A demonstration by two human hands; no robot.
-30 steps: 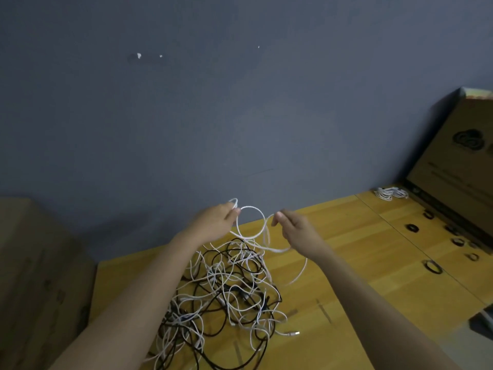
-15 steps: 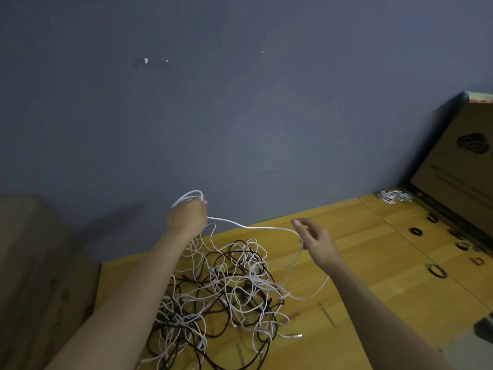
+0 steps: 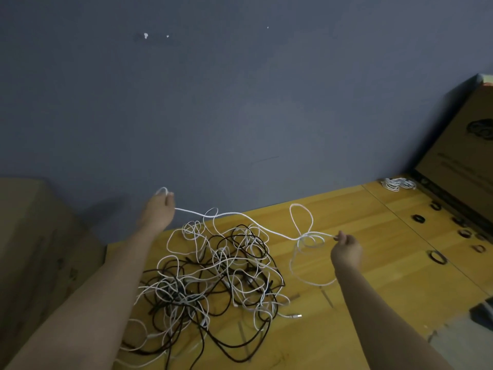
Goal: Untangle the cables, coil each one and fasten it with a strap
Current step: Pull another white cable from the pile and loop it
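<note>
The left hand (image 3: pixel 159 209) and right hand (image 3: pixel 346 245), held wide apart, each pinched the white cable (image 3: pixel 241 215) above the tangle (image 3: pixel 213 279).

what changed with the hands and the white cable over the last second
The left hand and right hand moved apart, stretching the white cable they pinch from a small loop into a long span. The tangled pile stayed on the table.
</note>
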